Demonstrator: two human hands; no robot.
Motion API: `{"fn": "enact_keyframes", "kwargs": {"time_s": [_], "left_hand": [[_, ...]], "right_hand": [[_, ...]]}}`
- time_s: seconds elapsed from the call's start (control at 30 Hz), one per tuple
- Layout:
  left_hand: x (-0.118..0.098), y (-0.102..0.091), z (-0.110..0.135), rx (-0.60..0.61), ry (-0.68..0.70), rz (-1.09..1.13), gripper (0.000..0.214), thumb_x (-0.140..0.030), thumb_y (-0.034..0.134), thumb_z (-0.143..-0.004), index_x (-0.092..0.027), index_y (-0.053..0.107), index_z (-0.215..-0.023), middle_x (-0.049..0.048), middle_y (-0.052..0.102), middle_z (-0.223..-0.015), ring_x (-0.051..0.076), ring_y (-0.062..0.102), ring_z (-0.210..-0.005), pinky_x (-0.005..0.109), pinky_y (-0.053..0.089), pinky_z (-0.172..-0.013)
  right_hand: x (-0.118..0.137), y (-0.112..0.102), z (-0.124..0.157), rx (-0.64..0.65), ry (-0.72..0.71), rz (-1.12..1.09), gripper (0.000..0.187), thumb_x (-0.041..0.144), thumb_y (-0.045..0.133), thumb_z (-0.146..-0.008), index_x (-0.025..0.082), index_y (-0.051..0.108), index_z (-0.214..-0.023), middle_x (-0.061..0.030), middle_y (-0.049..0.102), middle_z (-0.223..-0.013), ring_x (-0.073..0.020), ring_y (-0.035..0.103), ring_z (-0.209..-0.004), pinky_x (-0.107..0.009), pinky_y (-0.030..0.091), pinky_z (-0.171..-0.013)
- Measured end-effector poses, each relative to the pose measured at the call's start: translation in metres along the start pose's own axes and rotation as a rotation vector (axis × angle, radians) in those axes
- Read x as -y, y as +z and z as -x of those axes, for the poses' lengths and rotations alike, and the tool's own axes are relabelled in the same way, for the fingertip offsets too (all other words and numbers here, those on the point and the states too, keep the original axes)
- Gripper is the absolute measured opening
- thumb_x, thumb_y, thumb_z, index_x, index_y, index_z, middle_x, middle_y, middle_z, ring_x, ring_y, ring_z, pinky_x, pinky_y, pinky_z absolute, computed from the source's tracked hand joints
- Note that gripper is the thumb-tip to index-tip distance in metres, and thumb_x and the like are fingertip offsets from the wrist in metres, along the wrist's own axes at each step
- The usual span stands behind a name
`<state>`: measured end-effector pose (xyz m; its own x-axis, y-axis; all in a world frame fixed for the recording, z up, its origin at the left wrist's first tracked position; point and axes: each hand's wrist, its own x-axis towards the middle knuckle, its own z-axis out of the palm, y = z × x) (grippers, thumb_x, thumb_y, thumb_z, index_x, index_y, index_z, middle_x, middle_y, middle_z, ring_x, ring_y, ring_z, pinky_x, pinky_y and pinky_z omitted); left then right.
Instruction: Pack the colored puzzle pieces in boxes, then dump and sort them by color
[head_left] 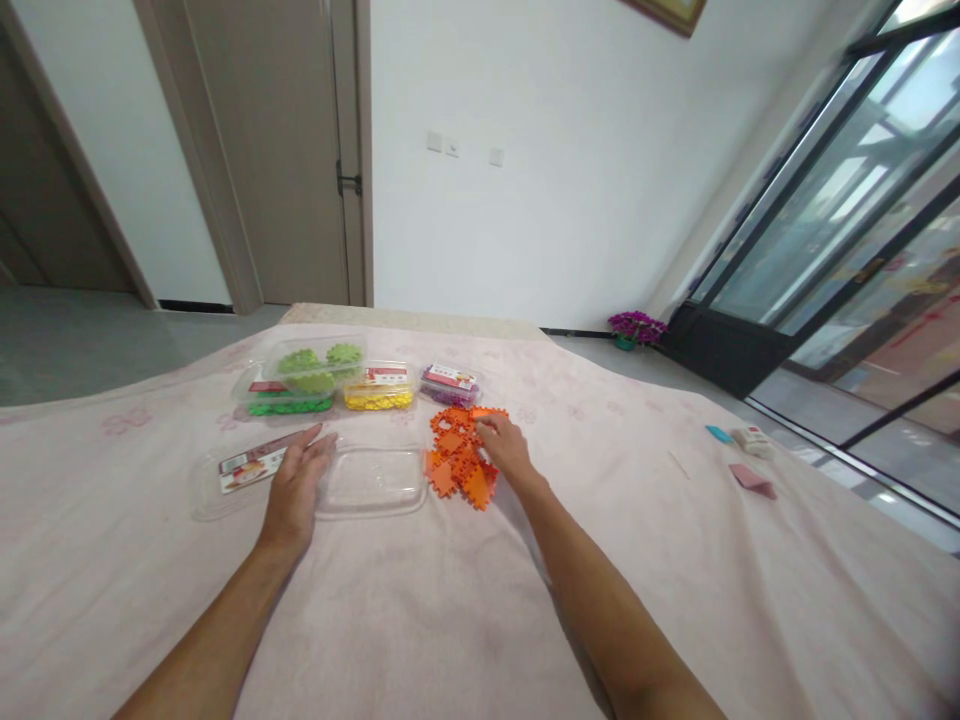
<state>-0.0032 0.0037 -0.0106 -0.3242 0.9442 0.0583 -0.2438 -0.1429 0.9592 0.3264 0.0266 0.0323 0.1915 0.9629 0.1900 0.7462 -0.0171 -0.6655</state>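
My left hand (295, 490) lies between a clear plastic lid (206, 490) with a printed label and a clear plastic box (373, 480). Its fingers are stretched out, resting by the box's left edge. To the right of the box is a pile of orange toothed interlocking pieces (452, 460), flat on the cloth. My right hand (508, 450) is over the right side of that pile, thumb and fingers pinched at an orange piece (489, 412) near its top. The fingertips partly hide this piece.
Behind stand clear boxes of green pieces (291, 404), yellow pieces (379, 398) and purple pieces (450, 384). A clear box with light green pieces (306, 368) tops the green one. At right lie a blue item (718, 434), a white box (752, 441) and a pink item (752, 481).
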Motion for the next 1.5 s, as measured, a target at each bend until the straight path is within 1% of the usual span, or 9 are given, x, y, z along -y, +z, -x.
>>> {"fn": "enact_keyframes", "kwargs": {"time_s": [0.07, 0.17, 0.3, 0.53, 0.67, 0.87, 1.0, 1.23, 1.5], "left_hand": [[-0.001, 0.000, -0.002, 0.019, -0.007, 0.042, 0.059, -0.029, 0.073, -0.074, -0.025, 0.064, -0.133, 0.0055, 0.072, -0.126, 0.022, 0.061, -0.126, 0.041, 0.036, -0.118], [-0.006, 0.002, -0.004, 0.056, -0.044, 0.094, 0.058, -0.027, 0.073, -0.073, -0.024, 0.066, -0.130, 0.0054, 0.072, -0.127, 0.022, 0.060, -0.128, 0.041, 0.035, -0.119], [-0.009, 0.004, -0.006, 0.062, -0.064, 0.092, 0.057, -0.029, 0.075, -0.072, -0.022, 0.067, -0.129, 0.0070, 0.074, -0.122, 0.023, 0.062, -0.125, 0.041, 0.037, -0.117], [-0.008, 0.003, -0.006, 0.044, -0.082, 0.069, 0.056, -0.030, 0.079, -0.070, -0.023, 0.069, -0.125, 0.0043, 0.076, -0.115, 0.020, 0.065, -0.118, 0.036, 0.041, -0.112], [-0.015, 0.005, -0.003, 0.033, -0.090, 0.045, 0.055, -0.029, 0.079, -0.066, -0.021, 0.071, -0.120, 0.0034, 0.076, -0.110, 0.020, 0.067, -0.111, 0.034, 0.045, -0.104], [-0.013, 0.002, -0.006, 0.046, -0.121, 0.037, 0.053, -0.028, 0.079, -0.062, -0.020, 0.074, -0.114, 0.0033, 0.077, -0.104, 0.019, 0.068, -0.101, 0.029, 0.048, -0.092], [-0.010, 0.001, -0.008, 0.052, -0.133, 0.059, 0.051, -0.027, 0.079, -0.062, -0.019, 0.075, -0.113, 0.0051, 0.078, -0.105, 0.019, 0.068, -0.102, 0.028, 0.049, -0.092], [-0.010, 0.001, -0.009, 0.053, -0.147, 0.060, 0.047, -0.028, 0.081, -0.061, -0.018, 0.076, -0.107, 0.0083, 0.077, -0.108, 0.022, 0.070, -0.103, 0.031, 0.050, -0.094], [-0.011, 0.001, -0.008, 0.055, -0.142, 0.056, 0.049, -0.028, 0.081, -0.061, -0.018, 0.075, -0.108, 0.0083, 0.077, -0.110, 0.023, 0.069, -0.107, 0.035, 0.047, -0.101]], "right_hand": [[-0.003, -0.020, -0.008, 0.122, -0.022, -0.063, 0.020, 0.032, 0.062, -0.085, 0.023, 0.077, -0.096, -0.0029, 0.076, -0.095, -0.0234, 0.068, -0.092, -0.034, 0.051, -0.085], [-0.009, -0.041, -0.007, 0.330, -0.087, -0.172, 0.031, 0.030, 0.073, -0.074, 0.019, 0.077, -0.103, -0.0037, 0.076, -0.099, -0.0215, 0.067, -0.086, -0.032, 0.052, -0.078], [-0.010, -0.046, 0.005, 0.474, -0.163, -0.087, 0.046, 0.020, 0.083, -0.060, 0.021, 0.077, -0.106, -0.0032, 0.075, -0.102, -0.0204, 0.065, -0.086, -0.030, 0.051, -0.075], [0.010, -0.038, 0.013, 0.451, -0.202, 0.082, 0.034, 0.016, 0.085, -0.059, 0.021, 0.076, -0.092, 0.0000, 0.073, -0.086, -0.0184, 0.063, -0.076, -0.028, 0.045, -0.067], [0.022, -0.043, 0.016, 0.452, -0.155, 0.170, 0.041, 0.018, 0.085, -0.063, 0.023, 0.076, -0.103, 0.0001, 0.073, -0.087, -0.0187, 0.063, -0.074, -0.028, 0.043, -0.065], [0.042, -0.050, 0.023, 0.462, -0.147, 0.427, 0.036, 0.026, 0.084, -0.070, 0.024, 0.077, -0.105, -0.0015, 0.076, -0.095, -0.0189, 0.066, -0.084, -0.027, 0.039, -0.067], [0.055, -0.050, 0.028, 0.431, -0.088, 0.538, 0.045, 0.030, 0.085, -0.071, 0.023, 0.073, -0.114, -0.0035, 0.076, -0.101, -0.0201, 0.066, -0.090, -0.027, 0.036, -0.066], [0.068, -0.051, 0.036, 0.397, -0.060, 0.665, 0.034, 0.029, 0.081, -0.076, 0.021, 0.074, -0.109, -0.0077, 0.076, -0.107, -0.0244, 0.068, -0.097, -0.029, 0.039, -0.069], [0.068, -0.047, 0.039, 0.347, -0.044, 0.669, 0.043, 0.030, 0.082, -0.076, 0.020, 0.070, -0.116, -0.0110, 0.075, -0.108, -0.0266, 0.068, -0.097, -0.030, 0.036, -0.068]]}}
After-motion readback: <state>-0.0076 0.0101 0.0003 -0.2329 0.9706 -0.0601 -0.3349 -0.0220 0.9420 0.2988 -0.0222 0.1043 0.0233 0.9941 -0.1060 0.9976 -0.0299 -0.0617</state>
